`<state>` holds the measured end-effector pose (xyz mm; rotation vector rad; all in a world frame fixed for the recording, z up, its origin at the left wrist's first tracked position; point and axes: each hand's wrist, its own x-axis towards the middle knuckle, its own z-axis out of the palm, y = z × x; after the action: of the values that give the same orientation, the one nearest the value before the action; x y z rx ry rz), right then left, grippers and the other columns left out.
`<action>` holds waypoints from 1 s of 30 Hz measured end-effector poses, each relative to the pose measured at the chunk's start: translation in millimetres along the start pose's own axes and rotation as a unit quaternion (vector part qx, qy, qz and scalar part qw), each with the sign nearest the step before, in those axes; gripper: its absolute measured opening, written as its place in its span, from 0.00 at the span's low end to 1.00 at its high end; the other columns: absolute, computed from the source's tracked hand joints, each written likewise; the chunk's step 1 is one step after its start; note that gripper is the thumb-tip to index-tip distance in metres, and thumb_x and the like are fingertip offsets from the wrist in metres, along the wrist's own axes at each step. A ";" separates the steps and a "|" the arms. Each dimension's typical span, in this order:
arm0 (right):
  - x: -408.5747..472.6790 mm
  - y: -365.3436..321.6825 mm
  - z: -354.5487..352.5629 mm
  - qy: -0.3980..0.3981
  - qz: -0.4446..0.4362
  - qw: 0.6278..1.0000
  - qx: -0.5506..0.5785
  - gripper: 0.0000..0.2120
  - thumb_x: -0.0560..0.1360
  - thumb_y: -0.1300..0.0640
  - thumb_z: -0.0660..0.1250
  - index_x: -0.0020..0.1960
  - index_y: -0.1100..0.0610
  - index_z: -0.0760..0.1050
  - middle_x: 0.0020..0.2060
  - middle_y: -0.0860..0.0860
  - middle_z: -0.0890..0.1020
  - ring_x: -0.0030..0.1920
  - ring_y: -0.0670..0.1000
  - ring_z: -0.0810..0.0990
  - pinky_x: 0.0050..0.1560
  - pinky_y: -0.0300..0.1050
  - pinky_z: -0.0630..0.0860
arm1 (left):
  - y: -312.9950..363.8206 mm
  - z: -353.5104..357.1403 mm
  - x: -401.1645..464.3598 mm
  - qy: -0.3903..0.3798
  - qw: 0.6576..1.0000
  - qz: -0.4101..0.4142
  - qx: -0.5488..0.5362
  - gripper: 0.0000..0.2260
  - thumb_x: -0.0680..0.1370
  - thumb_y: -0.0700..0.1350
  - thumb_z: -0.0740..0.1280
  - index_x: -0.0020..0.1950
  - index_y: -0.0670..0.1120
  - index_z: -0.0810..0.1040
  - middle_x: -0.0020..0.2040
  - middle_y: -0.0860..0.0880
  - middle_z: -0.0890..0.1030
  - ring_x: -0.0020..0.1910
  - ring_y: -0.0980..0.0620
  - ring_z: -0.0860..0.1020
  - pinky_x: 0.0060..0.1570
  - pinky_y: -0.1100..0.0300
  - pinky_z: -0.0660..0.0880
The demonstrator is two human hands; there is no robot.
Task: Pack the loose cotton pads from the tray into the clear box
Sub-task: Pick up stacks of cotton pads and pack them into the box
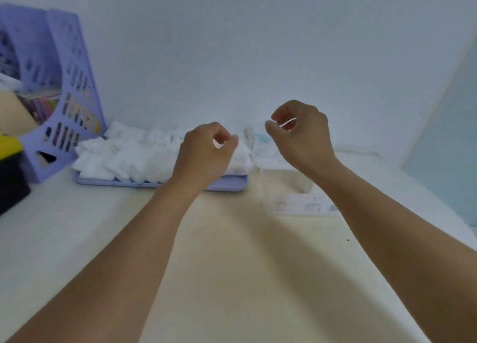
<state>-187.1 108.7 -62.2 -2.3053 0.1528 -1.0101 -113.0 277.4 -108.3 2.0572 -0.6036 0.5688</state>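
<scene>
Nothing here reads clearly to me. The clear box (pixel 284 177) carries a white label (pixel 302 205) on its near side with rows of small print, too blurred to make out. A second label (pixel 263 150) farther back, with a blue patch above it, is just as unreadable.

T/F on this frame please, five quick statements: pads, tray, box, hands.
1. The cotton pads are heaped on a purple tray. True.
2. The clear box stands left of the tray. False: it stands right of it.
3. The left hand lies flat on the table. False: it is raised over the tray, fingers curled.
4. The right hand is above the clear box. True.
5. A purple file rack stands at the far left. True.
</scene>
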 end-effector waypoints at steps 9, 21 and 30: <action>-44.4 -34.7 148.6 -0.259 0.065 0.961 0.065 0.24 0.69 0.53 0.77 0.63 0.54 0.76 0.54 0.49 0.80 0.47 0.46 0.78 0.38 0.33 0.71 | -102.6 -88.4 -24.8 0.073 0.991 -0.080 0.077 0.16 0.73 0.30 0.61 0.52 0.46 0.83 0.32 0.62 0.71 0.27 0.61 0.73 0.31 0.66 0.66; -39.4 -46.8 185.2 -0.267 0.038 0.963 -0.002 0.23 0.73 0.45 0.74 0.61 0.56 0.75 0.53 0.49 0.81 0.51 0.51 0.79 0.54 0.49 0.77 | -119.8 -66.2 -25.6 -0.101 0.979 -0.053 0.170 0.17 0.74 0.41 0.64 0.62 0.49 0.79 0.57 0.49 0.81 0.55 0.45 0.80 0.49 0.56 0.74; -53.4 -41.4 195.1 -0.199 0.047 0.979 0.016 0.20 0.71 0.41 0.72 0.54 0.54 0.74 0.48 0.49 0.80 0.48 0.52 0.79 0.43 0.49 0.75 | -106.5 -62.1 -21.9 -0.070 0.971 -0.214 -0.084 0.21 0.75 0.34 0.60 0.65 0.50 0.76 0.55 0.49 0.81 0.51 0.50 0.80 0.50 0.57 0.80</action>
<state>-93.7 254.9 -174.0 -2.3936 0.0788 -0.4855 -75.3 386.2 -157.4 1.9947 -0.2616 0.1163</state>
